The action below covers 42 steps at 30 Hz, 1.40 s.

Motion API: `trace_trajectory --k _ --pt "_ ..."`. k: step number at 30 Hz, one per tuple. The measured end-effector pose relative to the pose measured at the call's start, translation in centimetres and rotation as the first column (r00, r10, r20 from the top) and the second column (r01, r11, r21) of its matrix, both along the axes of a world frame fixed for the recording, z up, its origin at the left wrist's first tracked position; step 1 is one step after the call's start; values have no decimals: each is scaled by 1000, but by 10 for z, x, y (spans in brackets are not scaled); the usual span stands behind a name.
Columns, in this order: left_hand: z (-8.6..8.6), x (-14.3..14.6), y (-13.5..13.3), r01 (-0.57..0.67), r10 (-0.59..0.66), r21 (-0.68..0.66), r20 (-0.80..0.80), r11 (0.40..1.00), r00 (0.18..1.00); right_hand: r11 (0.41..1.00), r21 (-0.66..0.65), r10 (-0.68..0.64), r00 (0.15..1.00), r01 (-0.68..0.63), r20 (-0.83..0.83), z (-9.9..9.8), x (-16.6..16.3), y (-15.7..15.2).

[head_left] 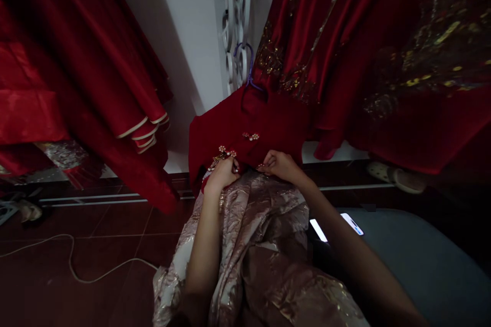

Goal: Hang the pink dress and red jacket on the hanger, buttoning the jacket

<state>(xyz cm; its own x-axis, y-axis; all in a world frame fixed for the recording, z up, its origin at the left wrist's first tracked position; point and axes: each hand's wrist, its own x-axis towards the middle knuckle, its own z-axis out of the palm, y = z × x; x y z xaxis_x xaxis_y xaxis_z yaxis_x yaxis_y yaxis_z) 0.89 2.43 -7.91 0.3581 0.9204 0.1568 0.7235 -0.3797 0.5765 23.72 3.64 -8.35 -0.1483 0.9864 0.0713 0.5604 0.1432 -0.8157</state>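
A dark red garment (268, 122) hangs on a purple hanger (245, 61) in front of me, with pearl knot fasteners (250, 136) down its front. My left hand (221, 172) is closed on the garment's edge by a pearl fastener (226, 153). Just to its right, my right hand (279, 164) pinches the red cloth beside another small fastener. A shiny pale pink and gold skirt (261, 250) hangs below the red garment, under both forearms.
Red embroidered dresses hang at the left (76, 76) and right (383, 61). A white wall (192, 36) with a white ornate rack (236, 20) stands behind. A lit phone (337, 226) lies on a grey seat (414, 260). A white cable (72, 260) crosses the dark red floor.
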Motion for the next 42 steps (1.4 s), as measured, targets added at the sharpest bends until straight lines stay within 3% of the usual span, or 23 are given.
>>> trace_trajectory --k 3,8,14,25,32,42 --pt "1 -5 2 17 -14 -61 56 998 998 998 -49 24 993 -30 -114 6 -10 -6" --pt "4 -9 0 -26 22 -63 -67 998 998 937 -112 283 908 -330 -309 25 -35 -24" --pt "9 -7 -4 38 -35 -127 22 991 999 992 -27 114 958 -125 -263 21 -51 -25" --pt "1 -8 0 76 -77 -93 -10 993 997 974 199 124 989 -107 -76 5 -62 -26" --pt "5 -7 -3 67 -51 -151 106 986 993 970 202 151 986 -135 -66 1 -60 -22" --pt "2 -5 0 80 -77 -120 33 990 996 982 149 132 988 -119 -80 -1 -58 -20"
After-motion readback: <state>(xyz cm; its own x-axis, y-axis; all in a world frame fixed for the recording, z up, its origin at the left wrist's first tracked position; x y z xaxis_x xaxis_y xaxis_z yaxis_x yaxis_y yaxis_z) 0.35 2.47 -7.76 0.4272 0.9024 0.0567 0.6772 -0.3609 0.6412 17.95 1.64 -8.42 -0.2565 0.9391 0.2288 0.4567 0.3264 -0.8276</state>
